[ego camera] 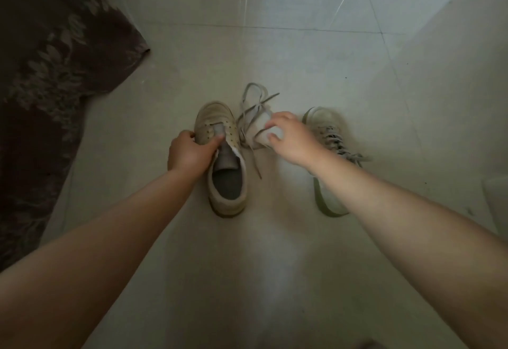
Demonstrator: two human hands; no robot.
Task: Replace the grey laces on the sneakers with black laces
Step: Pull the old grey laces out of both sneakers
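Unlacing is half done — left hand (189, 153) grips the bare sneaker (222, 161) on the floor (275, 266), right hand (288, 136) clutches loose grey laces (253, 106) (other sneaker (330, 139) still laced); black laces, unseen, come next.

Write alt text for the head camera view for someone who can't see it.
A left hand grips an unlaced sneaker on a tiled floor while the right hand rests on a loose grey lace beside it. A second sneaker, still laced, lies under the right forearm.
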